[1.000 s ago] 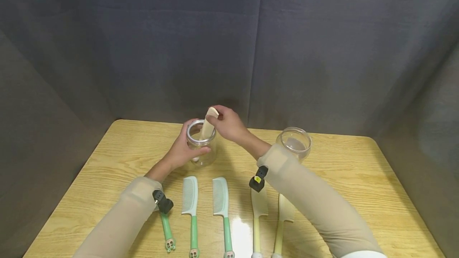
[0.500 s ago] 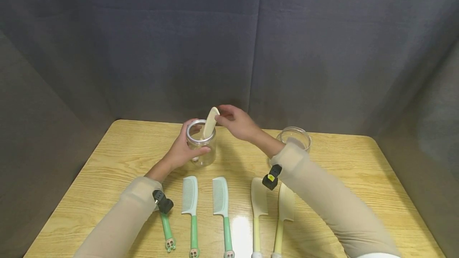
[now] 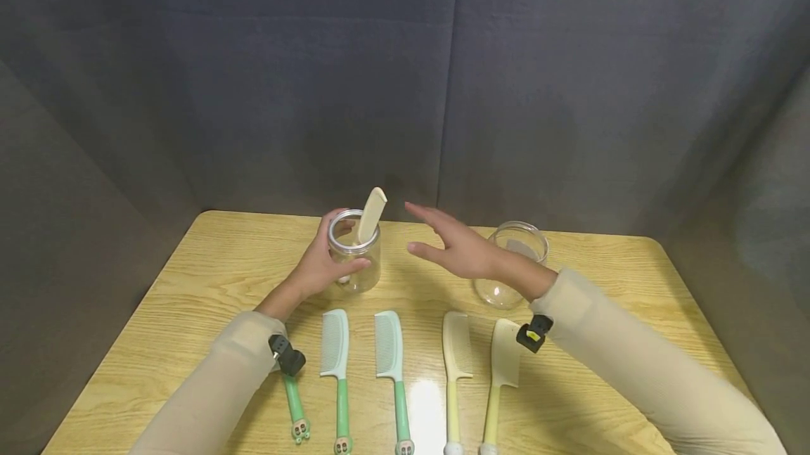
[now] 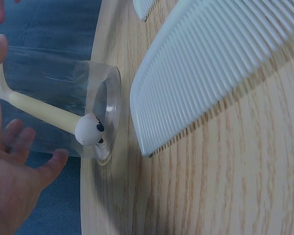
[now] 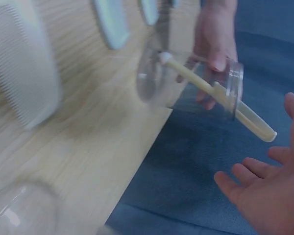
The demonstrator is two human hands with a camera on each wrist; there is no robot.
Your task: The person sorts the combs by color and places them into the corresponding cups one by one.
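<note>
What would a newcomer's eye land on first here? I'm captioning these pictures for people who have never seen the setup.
First, the cream comb standing tilted in the clear jar near the table's middle, gripped by the left hand. The right hand hovers open beside it, holding nothing. Then the row of combs along the near edge, green-handled ones on the left, cream ones on the right, with a second jar behind.

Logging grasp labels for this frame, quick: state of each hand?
Left hand: holds the clear jar with the yellow comb standing in it.
Right hand: open, fingers straight, holding nothing.
</note>
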